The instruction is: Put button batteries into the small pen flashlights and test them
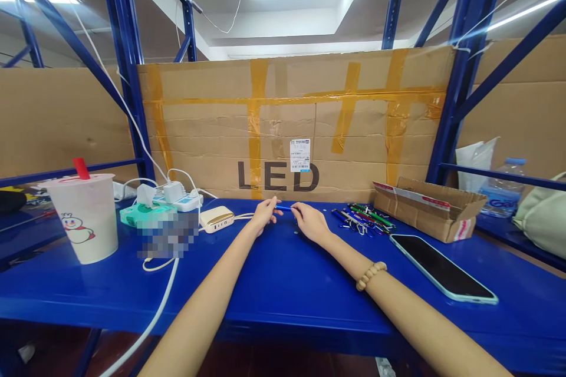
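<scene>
- Gripping the slim blue pen (284,208) from both sides, the two hands meet over the far part of the blue desk (283,300), in front of the cardboard panel (207,135) with its large black letters.
- The left hand (265,215) is closed around the pen's left end, thumb uppermost; its lower fingers curl under and are too small to make out well.
- The right hand (311,222) pinches the other end between thumb and fingertips, so only a short middle stretch of the pen shows between them.
- The pen's long axis runs side to side, nearly level and roughly parallel to the panel, in line from one hand to the other; whether it touches the desk I cannot tell.
- A loose heap of pens (370,215) lies to the right, nearer the right hand than the left, but apart from it.
- Beyond the heap stands an open box (411,210), and nearer the person lies a phone (442,268).
- On the left hand's side are a white hub (220,221), just beside it, and a paper cup (95,212), well apart.
</scene>
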Demonstrator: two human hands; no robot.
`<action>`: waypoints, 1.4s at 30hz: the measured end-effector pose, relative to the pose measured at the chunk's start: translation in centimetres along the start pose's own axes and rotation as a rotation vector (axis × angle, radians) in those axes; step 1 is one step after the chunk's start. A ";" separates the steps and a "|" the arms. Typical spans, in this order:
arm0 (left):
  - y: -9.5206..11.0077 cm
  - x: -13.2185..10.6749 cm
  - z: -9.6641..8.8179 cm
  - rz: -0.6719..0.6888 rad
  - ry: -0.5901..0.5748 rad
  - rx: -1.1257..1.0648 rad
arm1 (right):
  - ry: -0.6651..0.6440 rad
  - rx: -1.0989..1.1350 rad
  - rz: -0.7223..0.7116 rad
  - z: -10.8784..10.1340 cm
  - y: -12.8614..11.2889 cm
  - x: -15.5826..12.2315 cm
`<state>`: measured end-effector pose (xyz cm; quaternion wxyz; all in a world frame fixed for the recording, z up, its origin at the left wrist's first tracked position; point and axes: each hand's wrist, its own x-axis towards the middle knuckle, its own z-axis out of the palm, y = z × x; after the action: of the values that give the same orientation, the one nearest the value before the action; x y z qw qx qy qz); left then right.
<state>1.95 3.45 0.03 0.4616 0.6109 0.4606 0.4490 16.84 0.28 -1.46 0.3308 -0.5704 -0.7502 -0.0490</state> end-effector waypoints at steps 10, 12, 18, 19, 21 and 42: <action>-0.1 -0.3 0.2 0.056 -0.030 -0.069 | -0.073 0.029 -0.045 -0.4 -0.2 -0.2; -0.1 -0.4 0.3 0.066 -0.059 -0.062 | -0.115 0.089 -0.073 -0.5 -0.4 -0.3; 0.1 -0.6 0.5 0.062 -0.081 -0.039 | -0.137 0.224 -0.060 -0.2 -0.6 -0.4; 0.1 -0.6 0.6 0.063 -0.089 -0.043 | -0.129 0.238 -0.047 -0.1 -0.6 -0.4; 0.2 -0.7 0.6 0.065 -0.102 -0.051 | -0.125 0.253 -0.019 0.0 -0.4 -0.3; 0.3 -0.9 0.7 0.035 0.018 -0.100 | -0.194 0.190 0.107 -0.3 -0.7 -0.3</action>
<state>2.53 2.42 0.11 0.4795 0.5909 0.4307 0.4851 16.40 -0.33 -1.19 0.3113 -0.5778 -0.7485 0.0952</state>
